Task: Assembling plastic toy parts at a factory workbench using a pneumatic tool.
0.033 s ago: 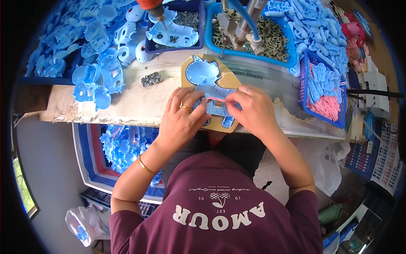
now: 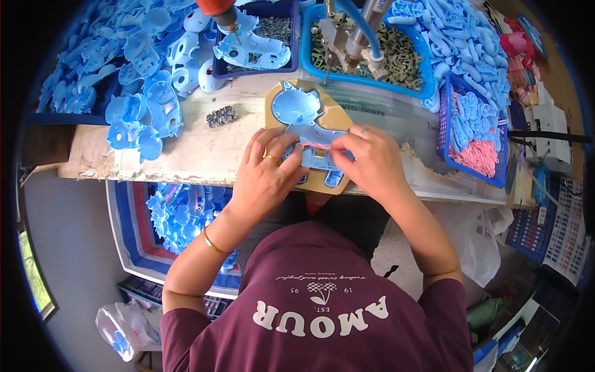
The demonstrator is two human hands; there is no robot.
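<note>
Touches pink strip [image 2: 317, 146] by tabletop [image 2: 186, 155] edge with half-curled left hand [image 2: 265, 160] and right hand [image 2: 370, 160], can't tell grip; likely bendy; hold ends

1. Window [image 2: 37, 273] at the far left, beside a grey wall [image 2: 74, 229].
2. Plastic bag [image 2: 114, 319] at lower left, partly see-through.
3. White box [image 2: 553, 152] at right, black cable [image 2: 539, 134] crossing in front.
4. Pale bag [image 2: 480, 248] near a green bundle [image 2: 484, 313], lower right.
5. Red item [image 2: 517, 44] at upper right.

Forearms [image 2: 424, 232] angled inward; left hand [image 2: 266, 164] palm down, fingers bent; right hand [image 2: 372, 162] near it, fingers bent toward thumb.
</note>
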